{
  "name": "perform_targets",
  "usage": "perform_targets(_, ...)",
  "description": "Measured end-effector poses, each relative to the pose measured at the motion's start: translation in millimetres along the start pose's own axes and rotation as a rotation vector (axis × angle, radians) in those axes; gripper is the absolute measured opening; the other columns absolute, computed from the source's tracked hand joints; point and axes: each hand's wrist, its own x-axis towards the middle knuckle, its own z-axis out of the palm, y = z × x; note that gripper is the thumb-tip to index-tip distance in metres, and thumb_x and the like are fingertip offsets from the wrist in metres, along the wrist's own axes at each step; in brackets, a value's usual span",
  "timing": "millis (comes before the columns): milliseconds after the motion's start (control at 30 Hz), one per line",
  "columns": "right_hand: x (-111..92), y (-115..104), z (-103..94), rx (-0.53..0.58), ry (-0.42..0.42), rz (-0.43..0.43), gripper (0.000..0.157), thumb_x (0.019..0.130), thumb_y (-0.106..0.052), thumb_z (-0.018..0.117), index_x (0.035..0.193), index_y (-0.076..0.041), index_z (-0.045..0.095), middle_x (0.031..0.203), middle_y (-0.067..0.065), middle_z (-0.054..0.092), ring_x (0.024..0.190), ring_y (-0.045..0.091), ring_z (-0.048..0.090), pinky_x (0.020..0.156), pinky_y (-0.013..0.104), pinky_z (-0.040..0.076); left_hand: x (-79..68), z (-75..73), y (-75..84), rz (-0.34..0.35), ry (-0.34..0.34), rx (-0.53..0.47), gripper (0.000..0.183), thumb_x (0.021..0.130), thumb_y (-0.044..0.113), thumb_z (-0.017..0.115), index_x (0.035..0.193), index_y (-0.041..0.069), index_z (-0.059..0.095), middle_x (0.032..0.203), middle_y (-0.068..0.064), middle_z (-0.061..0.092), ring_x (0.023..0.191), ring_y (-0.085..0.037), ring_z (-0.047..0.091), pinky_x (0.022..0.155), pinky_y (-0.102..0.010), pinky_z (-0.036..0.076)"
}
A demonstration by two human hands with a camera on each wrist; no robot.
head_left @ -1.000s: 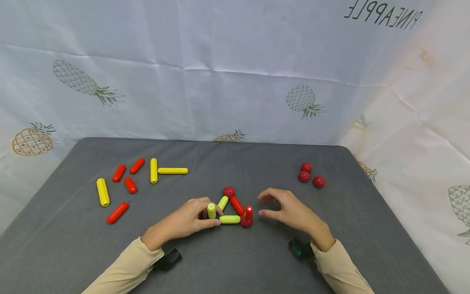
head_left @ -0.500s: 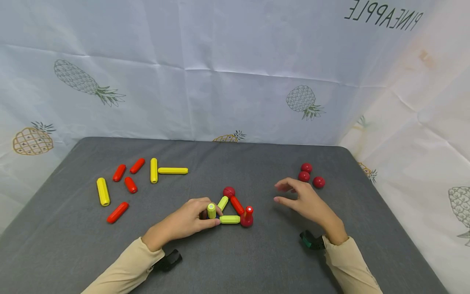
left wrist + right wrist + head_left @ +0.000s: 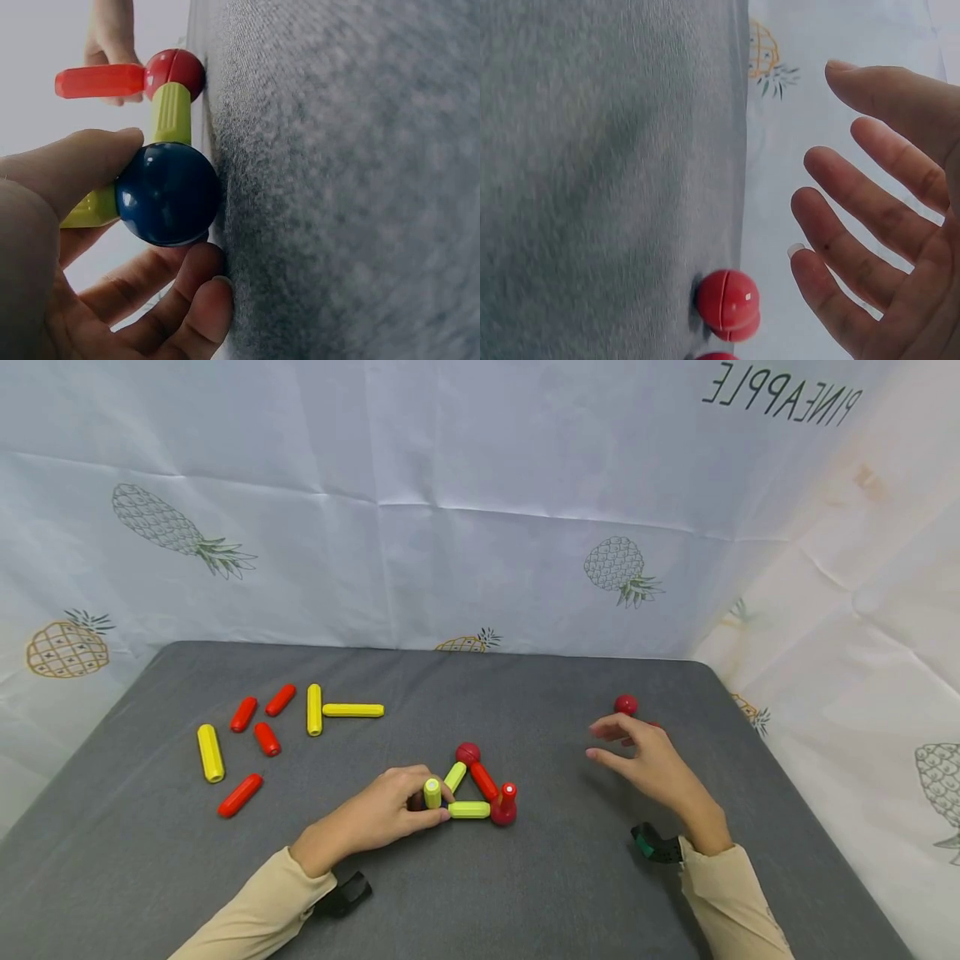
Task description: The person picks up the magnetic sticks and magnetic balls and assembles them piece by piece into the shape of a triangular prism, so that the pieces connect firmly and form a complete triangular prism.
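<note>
Head view — hands (image 3: 401,806) (image 3: 663,768) inside table edge (image 3: 540,660); right apparently hovering near balls (image 3: 626,703).

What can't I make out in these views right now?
Left wrist view: the left hand hides the far end of the yellow stick on the blue ball.
Head view: the left hand covers nearly all of the blue ball.
Head view: the right hand largely covers all but one loose red ball.
Right wrist view: the bottom edge cuts off the lowest ball.
</note>
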Motion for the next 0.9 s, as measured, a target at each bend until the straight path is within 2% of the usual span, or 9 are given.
perform_targets(233,-1.9,9.8,-7.2,-0.021,0.041,0.022,0.034,0.089,-0.018,0.075,0.118,-0.003,0.064,0.115,0.015,0.069,0.107,0.034,0.065,0.092,0.054,0.051,-1.7,-3.1,-4.6,0.021,-0.041,-0.075,0.025,0.088,0.028,0.076,0.111,0.018,0.071,0.085,0.011,0.058,0.073,-0.001,0.051,0.065,-0.019,0.047)
perform_targets(433,-3.0,17.0,-11.7,-0.022,0.058,0.065,0.035,0.09,-0.02,0.075,0.118,-0.003,0.064,0.116,0.016,0.067,0.109,0.037,0.061,0.094,0.057,0.049,-1.4,-6.3,-9.3,0.002,-0.088,-0.126,0.032,0.086,0.027,0.079,0.116,0.019,0.069,0.088,0.009,0.058,0.073,-0.002,0.051,0.066,-0.02,0.047)
perform_targets(767,-5.3,31.9,-17.1,-0.068,0.134,0.093,0.038,0.089,-0.018,0.075,0.119,0.0,0.061,0.127,0.024,0.059,0.124,0.043,0.048,0.099,0.067,0.037,-1.3,-9.0,-15.5,-0.041,-0.122,-0.196,0.032,0.085,0.029,0.079,0.114,0.021,0.069,0.086,0.005,0.057,0.076,-0.007,0.052,0.065,-0.019,0.046)
perform_targets(900,-7.2,37.7,-19.8,-0.061,0.136,0.11,0.037,0.089,-0.017,0.074,0.119,0.0,0.061,0.128,0.025,0.056,0.123,0.044,0.047,0.096,0.065,0.038,-1.0,-9.3,-14.8,-0.049,-0.124,-0.198,0.031,0.085,0.028,0.079,0.113,0.021,0.069,0.085,0.005,0.057,0.076,-0.007,0.052,0.065,-0.019,0.046)
